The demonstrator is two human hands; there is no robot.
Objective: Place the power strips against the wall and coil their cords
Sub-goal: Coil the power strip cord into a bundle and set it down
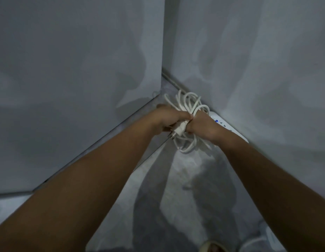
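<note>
A white power strip [229, 127] with a small blue light lies on the floor along the right wall, near the room's corner. Its white cord [190, 102] is gathered into a bundle of loops in front of the strip. My left hand [169, 119] grips the bundle from the left, with the white plug [178, 132] sticking out below its fingers. My right hand [203, 127] grips the same bundle from the right, touching the left hand. Loops hang above and below both fists. My right wrist hides part of the strip.
Two grey walls meet in a corner [161, 82] just behind the bundle. A thin pipe or cable [173, 82] runs along the base of the right wall. A foot [212, 247] shows at the bottom edge, and another white cord [256, 241] at the bottom right.
</note>
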